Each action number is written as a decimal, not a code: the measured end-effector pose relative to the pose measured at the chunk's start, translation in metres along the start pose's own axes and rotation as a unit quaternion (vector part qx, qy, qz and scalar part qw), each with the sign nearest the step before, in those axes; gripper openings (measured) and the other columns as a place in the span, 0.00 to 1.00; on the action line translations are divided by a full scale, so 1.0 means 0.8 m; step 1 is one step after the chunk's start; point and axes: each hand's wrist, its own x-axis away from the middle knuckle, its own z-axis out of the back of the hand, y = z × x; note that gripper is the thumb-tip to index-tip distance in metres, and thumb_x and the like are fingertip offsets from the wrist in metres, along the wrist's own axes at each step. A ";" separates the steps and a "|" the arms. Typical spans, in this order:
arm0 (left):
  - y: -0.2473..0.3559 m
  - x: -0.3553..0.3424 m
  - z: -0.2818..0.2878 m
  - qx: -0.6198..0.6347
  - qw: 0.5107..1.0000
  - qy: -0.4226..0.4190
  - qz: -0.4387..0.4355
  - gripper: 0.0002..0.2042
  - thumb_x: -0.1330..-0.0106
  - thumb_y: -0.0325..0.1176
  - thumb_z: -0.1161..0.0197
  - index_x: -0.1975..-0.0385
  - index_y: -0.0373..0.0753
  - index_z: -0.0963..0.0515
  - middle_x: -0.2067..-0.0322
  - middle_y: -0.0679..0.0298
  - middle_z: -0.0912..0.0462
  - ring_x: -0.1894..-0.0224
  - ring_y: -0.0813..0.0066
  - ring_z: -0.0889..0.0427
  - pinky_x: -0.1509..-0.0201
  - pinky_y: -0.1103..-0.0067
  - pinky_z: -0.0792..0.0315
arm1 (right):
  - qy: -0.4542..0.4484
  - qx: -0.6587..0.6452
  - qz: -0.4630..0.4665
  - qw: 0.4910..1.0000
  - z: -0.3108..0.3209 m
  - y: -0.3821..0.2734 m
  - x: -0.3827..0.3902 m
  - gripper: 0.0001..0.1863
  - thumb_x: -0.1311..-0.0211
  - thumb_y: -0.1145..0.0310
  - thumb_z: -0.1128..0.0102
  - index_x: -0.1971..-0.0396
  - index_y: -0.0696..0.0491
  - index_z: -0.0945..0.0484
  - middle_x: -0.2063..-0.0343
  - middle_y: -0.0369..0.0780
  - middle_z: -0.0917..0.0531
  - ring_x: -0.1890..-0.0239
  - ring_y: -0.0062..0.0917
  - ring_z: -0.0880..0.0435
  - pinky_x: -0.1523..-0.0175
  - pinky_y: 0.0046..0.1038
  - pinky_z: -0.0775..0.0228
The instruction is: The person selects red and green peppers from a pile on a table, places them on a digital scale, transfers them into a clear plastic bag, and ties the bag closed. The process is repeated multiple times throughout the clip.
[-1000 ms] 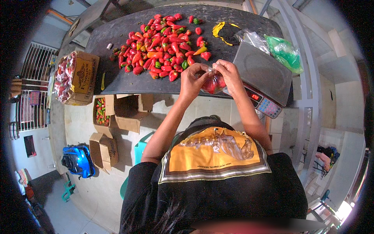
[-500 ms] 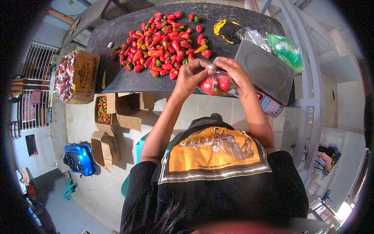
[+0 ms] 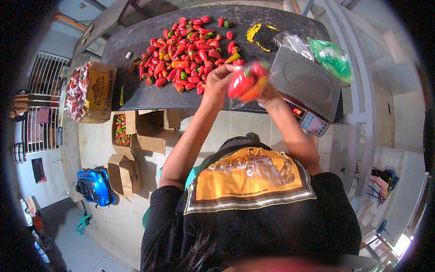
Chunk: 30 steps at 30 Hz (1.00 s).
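Observation:
A clear plastic bag of red and orange peppers (image 3: 244, 85) hangs tilted in front of me at the table's near edge, smeared by motion. At its left side my left hand (image 3: 217, 84) is closed, thumb and fingers pinching the gathered plastic. My right hand (image 3: 270, 94) is at the bag's right side; the bag and blur hide its fingers. Beyond my left hand spreads a pile of loose red peppers (image 3: 181, 54), with some green and orange ones. To the right of the bag is a digital scale (image 3: 308, 77) with a lit red display and keypad.
Behind the scale lie a green plastic bag (image 3: 331, 56), clear plastic (image 3: 297, 45) and a yellow-black strip (image 3: 256, 36). At left stands a carton (image 3: 102, 90) of bagged peppers. Below the table are open cardboard boxes (image 3: 152, 140), one with peppers; a blue backpack (image 3: 95, 187) sits nearby.
The bag has swung up and turned over between my hands. My right hand has left the bag's gathered top and moved down to its right side. My left hand still pinches the plastic.

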 end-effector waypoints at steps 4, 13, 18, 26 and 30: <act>-0.051 -0.006 0.032 -0.101 0.975 0.197 -0.034 0.04 0.43 0.27 0.36 0.70 0.35 0.22 0.74 0.68 0.20 0.76 0.85 0.25 0.72 0.85 0.32 | 0.025 -0.257 -0.107 0.960 0.018 0.085 -0.013 0.14 0.37 0.55 0.48 0.59 0.48 0.25 0.65 0.32 0.20 0.65 0.23 0.20 0.63 0.27 0.26; -0.112 0.016 0.057 -0.426 0.846 0.284 -0.150 0.07 0.48 0.28 0.34 0.74 0.29 0.22 0.78 0.57 0.21 0.76 0.75 0.23 0.70 0.78 0.29 | 0.275 0.478 0.235 0.800 -0.033 0.095 0.010 0.07 0.42 0.71 0.46 0.75 0.59 0.26 0.79 0.40 0.24 0.74 0.33 0.23 0.67 0.30 0.33; -0.097 0.020 0.047 -0.267 0.935 0.219 -0.076 0.05 0.45 0.25 0.36 0.75 0.30 0.23 0.78 0.65 0.21 0.77 0.83 0.25 0.72 0.82 0.29 | 0.254 0.572 0.244 0.741 -0.038 0.049 0.010 0.08 0.43 0.73 0.50 0.78 0.61 0.30 0.74 0.47 0.25 0.69 0.44 0.24 0.66 0.40 0.35; -0.083 0.011 0.014 -0.091 0.971 0.210 -0.062 0.04 0.41 0.26 0.38 0.71 0.33 0.24 0.76 0.68 0.21 0.76 0.85 0.25 0.74 0.86 0.29 | 0.281 0.526 0.241 0.766 -0.038 0.027 -0.003 0.05 0.45 0.75 0.44 0.75 0.60 0.27 0.80 0.41 0.22 0.75 0.25 0.21 0.68 0.28 0.31; -0.061 0.009 -0.001 -0.060 0.979 0.179 -0.075 0.06 0.39 0.28 0.38 0.66 0.34 0.23 0.73 0.68 0.21 0.73 0.83 0.24 0.69 0.85 0.29 | 0.291 0.515 0.263 0.762 -0.063 0.003 -0.004 0.02 0.45 0.78 0.44 0.72 0.59 0.25 0.77 0.40 0.19 0.74 0.22 0.20 0.66 0.26 0.30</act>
